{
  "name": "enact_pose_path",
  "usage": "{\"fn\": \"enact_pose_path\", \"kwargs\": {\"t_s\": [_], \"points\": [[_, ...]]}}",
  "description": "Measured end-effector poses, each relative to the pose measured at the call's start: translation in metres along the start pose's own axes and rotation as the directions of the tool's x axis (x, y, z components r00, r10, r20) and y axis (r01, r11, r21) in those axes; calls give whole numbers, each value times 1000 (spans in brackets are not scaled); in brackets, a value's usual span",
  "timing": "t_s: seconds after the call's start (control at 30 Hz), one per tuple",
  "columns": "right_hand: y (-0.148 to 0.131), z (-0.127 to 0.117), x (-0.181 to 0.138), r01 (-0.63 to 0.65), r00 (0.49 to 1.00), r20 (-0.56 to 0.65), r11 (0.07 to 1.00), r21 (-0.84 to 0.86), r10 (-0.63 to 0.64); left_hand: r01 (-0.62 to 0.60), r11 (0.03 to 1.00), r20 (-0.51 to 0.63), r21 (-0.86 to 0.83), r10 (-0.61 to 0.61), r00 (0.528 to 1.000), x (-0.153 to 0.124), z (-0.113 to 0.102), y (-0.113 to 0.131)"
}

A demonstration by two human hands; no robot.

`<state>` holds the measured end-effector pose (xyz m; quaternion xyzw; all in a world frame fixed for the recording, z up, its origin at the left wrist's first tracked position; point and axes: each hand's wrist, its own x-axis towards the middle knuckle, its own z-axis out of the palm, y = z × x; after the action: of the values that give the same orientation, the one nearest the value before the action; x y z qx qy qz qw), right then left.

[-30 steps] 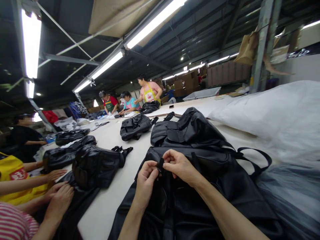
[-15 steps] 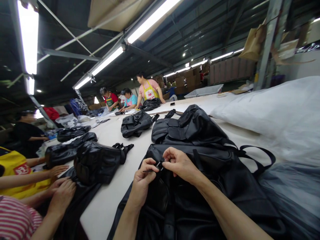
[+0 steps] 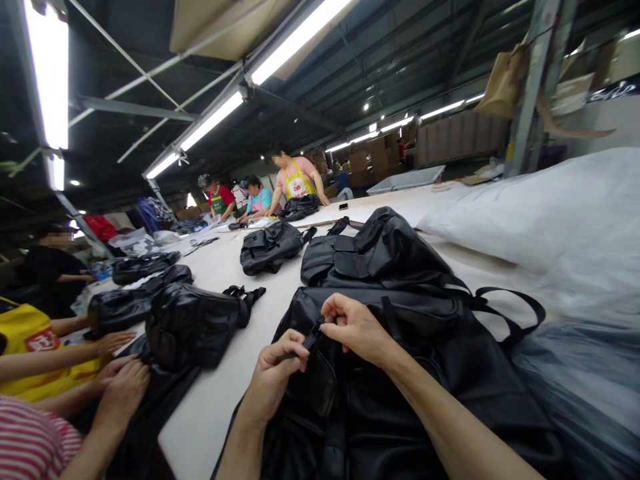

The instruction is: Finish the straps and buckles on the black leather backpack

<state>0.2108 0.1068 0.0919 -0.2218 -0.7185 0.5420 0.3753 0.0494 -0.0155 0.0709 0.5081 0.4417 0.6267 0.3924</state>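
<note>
A large black leather-look backpack (image 3: 390, 413) lies on the table in front of me, several straps on its surface. Over its upper part, a short black strap (image 3: 314, 335) runs between my two hands. My left hand (image 3: 280, 367) pinches its lower left end between thumb and fingers. At the upper right end, my right hand (image 3: 356, 330) is closed with thumb and forefinger on the strap. Whether a buckle sits under my right fingertips is too dark to make out. Just beyond, a second black backpack (image 3: 370, 250) rests against the first.
More black bags (image 3: 195, 323) lie to the left, beside co-workers' hands (image 3: 123, 383). Another black bag (image 3: 273, 247) sits farther off on the white table (image 3: 225, 393). Clear plastic sheeting (image 3: 565, 233) is heaped at right. Several people work at the far end.
My left hand has moved down and left, away from my right, so more of the black strap shows between them. My right hand has barely moved.
</note>
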Motion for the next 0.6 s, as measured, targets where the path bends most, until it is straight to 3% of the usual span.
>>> {"fn": "enact_pose_path", "kwargs": {"t_s": [0.37, 0.6], "points": [[-2, 0, -1, 4, 1000, -8, 1000, 7, -4, -29, 999, 64, 38, 26, 998, -5, -10, -3], [-3, -1, -1, -3, 1000, -2, 1000, 9, 3, -75, 993, 60, -92, 81, 995, -5, -6, -1]]}}
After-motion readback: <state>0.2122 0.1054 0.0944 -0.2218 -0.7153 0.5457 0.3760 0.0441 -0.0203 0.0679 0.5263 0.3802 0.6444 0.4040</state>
